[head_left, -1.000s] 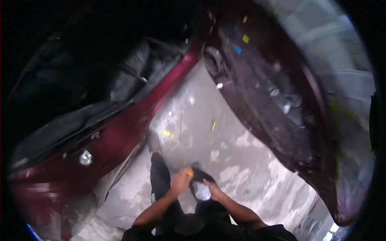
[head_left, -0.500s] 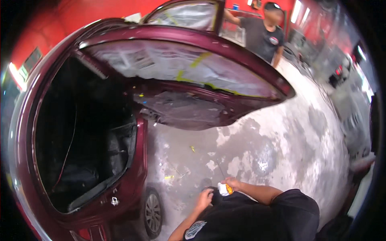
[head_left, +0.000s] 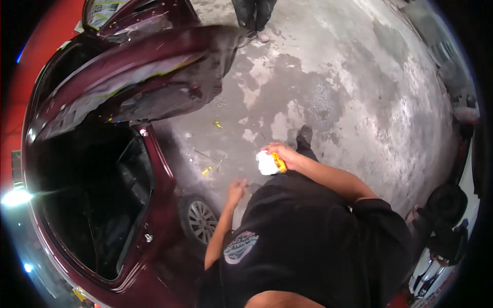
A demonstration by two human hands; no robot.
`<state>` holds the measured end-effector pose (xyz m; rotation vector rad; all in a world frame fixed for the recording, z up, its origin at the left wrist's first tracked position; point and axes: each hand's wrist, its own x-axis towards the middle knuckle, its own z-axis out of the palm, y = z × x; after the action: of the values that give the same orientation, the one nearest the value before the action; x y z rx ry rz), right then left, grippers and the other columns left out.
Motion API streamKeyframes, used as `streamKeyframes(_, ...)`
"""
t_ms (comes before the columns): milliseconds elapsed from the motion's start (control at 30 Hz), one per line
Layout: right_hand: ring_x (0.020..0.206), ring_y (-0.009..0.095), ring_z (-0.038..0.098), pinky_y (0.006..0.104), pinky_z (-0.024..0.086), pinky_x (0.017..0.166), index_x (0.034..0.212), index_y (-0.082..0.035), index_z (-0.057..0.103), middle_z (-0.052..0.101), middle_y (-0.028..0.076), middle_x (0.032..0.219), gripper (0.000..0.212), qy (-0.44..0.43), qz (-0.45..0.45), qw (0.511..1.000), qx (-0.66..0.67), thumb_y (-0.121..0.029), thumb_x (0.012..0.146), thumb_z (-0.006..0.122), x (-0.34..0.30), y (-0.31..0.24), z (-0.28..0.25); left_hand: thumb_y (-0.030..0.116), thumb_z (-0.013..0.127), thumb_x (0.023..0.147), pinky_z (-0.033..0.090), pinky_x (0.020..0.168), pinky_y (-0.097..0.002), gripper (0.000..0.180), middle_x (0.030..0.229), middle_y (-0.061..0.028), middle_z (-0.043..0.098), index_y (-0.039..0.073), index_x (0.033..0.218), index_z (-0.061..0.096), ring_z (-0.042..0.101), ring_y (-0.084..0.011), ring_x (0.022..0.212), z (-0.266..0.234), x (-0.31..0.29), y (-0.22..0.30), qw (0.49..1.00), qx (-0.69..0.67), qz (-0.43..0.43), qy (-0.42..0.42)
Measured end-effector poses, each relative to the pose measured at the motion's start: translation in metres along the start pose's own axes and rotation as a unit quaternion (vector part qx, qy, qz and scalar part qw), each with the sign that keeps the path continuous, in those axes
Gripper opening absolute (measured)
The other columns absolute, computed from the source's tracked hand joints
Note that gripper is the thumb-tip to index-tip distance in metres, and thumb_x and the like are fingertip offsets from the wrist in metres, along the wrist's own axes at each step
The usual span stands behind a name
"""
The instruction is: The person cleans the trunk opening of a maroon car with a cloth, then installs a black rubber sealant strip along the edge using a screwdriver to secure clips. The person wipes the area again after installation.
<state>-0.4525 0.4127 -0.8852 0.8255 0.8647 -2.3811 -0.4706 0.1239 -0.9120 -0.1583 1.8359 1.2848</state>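
My right hand [head_left: 285,155] is closed around a crumpled white wad [head_left: 266,163], which looks like cloth or paper, and a yellow object [head_left: 280,162] pressed against it. What kind of object the yellow one is I cannot make out. A thin dark rod seems to stick out beyond the fingers. In front of my body on the left, my left hand [head_left: 236,190] hangs low above the floor with its fingers loosely apart and nothing visible in them. It is nearest to the wheel [head_left: 201,219] of a dark red car.
The car's dark red body [head_left: 134,241] fills the left side, its near door [head_left: 154,77] swung wide. On the concrete floor lie a T-shaped metal tool [head_left: 209,157] and yellow scraps [head_left: 206,170]. Another person's legs [head_left: 252,14] stand at the far side. A tyre [head_left: 447,203] is at the right.
My view has tipped down toward the floor, so the other person shows only as legs. My left hand has come away from my shirt front. The white wad stays in my right hand.
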Motion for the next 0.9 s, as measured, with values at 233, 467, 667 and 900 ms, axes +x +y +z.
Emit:
streamKeyframes(233,0.081,0.014,0.065,0.0292,0.055,0.07,0.11,-0.002,0.061,0.065,0.008,0.092,0.025,-0.023,-0.128,0.98,-0.151,-0.005,0.085,0.058,-0.03,-0.168,-0.054,0.028,0.063,0.097,0.054,0.065,-0.0301,0.042,0.108,-0.0067,0.067,0.005,0.131,0.056,0.067,-0.0146,0.086,0.177,0.132,0.146,0.938,-0.312,0.0,-0.153)
streamKeyframes(467,0.079,0.012,0.06,0.0283,0.05,0.066,0.11,-0.003,0.06,0.061,0.003,0.088,0.019,-0.011,-0.167,0.909,-0.382,-0.009,0.092,0.058,-0.016,-0.301,-0.075,0.022,0.06,0.096,0.047,0.045,-0.0262,0.029,0.093,-0.0092,0.07,0.002,0.117,0.063,0.065,-0.0145,0.071,0.224,0.141,0.315,0.964,-0.247,0.097,-0.032)
streamKeyframes(667,0.081,0.008,0.055,0.0275,0.049,0.069,0.103,-0.008,0.059,0.058,-0.003,0.085,0.016,-0.207,-0.128,0.844,-0.477,-0.024,0.099,0.06,0.124,-0.327,-0.116,0.016,0.062,0.089,0.048,0.046,-0.032,0.024,0.083,-0.0118,0.069,0.0,0.107,0.064,0.064,-0.0166,0.058,0.191,0.195,0.336,0.982,-0.138,0.093,0.093)
streamKeyframes(900,0.091,0.018,0.064,0.0366,0.051,0.079,0.107,-0.005,0.069,0.07,0.008,0.103,0.028,-0.16,-0.069,0.717,-0.675,-0.03,0.096,0.063,0.223,-0.427,-0.156,0.022,0.065,0.083,0.05,0.09,-0.0484,0.045,0.102,-0.0284,0.068,-0.001,0.121,0.058,0.065,-0.0437,0.102,0.178,0.333,0.342,0.948,0.009,0.227,0.221)
